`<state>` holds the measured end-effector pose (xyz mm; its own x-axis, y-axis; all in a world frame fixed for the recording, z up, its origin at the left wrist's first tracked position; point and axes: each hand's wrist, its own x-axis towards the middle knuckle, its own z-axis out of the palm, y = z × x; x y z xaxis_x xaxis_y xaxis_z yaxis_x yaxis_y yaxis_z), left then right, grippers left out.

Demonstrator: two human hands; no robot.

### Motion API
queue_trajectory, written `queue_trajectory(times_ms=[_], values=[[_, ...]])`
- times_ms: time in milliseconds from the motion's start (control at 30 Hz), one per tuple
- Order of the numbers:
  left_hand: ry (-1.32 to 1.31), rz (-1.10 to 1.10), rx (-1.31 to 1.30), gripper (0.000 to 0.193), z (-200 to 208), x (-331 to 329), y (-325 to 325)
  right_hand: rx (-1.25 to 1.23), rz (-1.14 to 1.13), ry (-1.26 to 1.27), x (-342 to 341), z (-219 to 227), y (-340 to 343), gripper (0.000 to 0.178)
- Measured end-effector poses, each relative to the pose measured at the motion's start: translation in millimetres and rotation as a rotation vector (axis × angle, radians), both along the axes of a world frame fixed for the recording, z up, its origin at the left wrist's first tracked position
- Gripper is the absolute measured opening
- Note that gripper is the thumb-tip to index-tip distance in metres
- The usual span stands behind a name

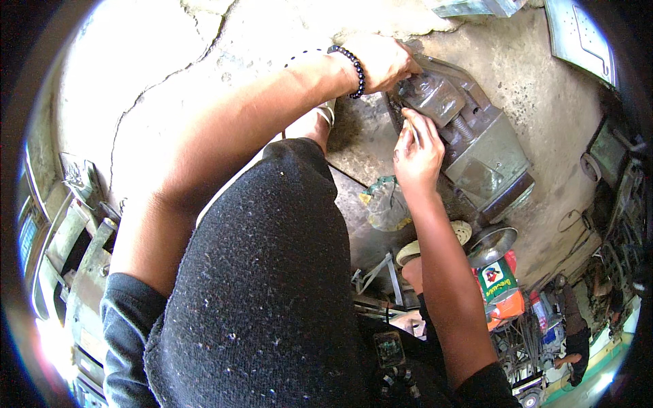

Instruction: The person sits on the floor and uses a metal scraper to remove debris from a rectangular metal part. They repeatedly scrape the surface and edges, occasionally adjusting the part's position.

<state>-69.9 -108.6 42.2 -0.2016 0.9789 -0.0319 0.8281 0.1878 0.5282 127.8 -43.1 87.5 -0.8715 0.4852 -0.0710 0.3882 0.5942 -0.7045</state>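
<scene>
A heavy, greasy metal vise (491, 160) with a threaded screw (462, 126) between its blocks lies on the concrete floor. At its far end is my left hand (384, 62), with a black bead bracelet (356, 71) at the wrist. Its fingers curl against the vise's edge, and their tips are partly hidden. My right hand (418, 160) is beside the vise's near-left side, thumb and fingers pinched together. Something small and pale seems to be between them, too small to make out.
A clear plastic bag (389, 207) lies left of my right forearm. Beyond that forearm are a shiny metal bowl (494, 246) and a red and green package (498, 280). A metal panel (581, 42) is at the far right. Another person (575, 333) is at the lower right.
</scene>
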Motion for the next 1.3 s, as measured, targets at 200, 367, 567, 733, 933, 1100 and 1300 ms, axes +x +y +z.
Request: queue_trajectory(times_ms=[200, 367, 567, 733, 933, 1100, 1300], values=[[-0.011, 0.005, -0.052, 0.033, -2, 0, 2, -0.019, 0.006, -0.026, -11, -6, 0, 0.023], [0.029, -0.005, -0.065, 0.031, 0, 0, 1, -0.217, -0.047, -0.035, -2, -3, 6, 0.022], [0.007, -0.003, -0.045, 0.028, -5, 1, 1, -0.193, -0.018, -0.061, 11, 9, 0, 0.023], [0.042, -0.015, -0.068, 0.030, -4, 1, 1, -0.125, -0.007, 0.032, 19, 21, -15, 0.023], [-0.011, -0.015, -0.144, 0.027, 9, 0, 1, -0.025, 0.013, 0.090, -2, 1, -8, 0.025], [-0.032, -0.018, -0.166, 0.027, 15, -1, 3, -0.065, -0.104, 0.083, -10, -14, -16, 0.042], [0.002, -0.040, -0.126, 0.028, 17, -2, 2, -0.085, -0.083, 0.021, -10, -11, -17, 0.040]])
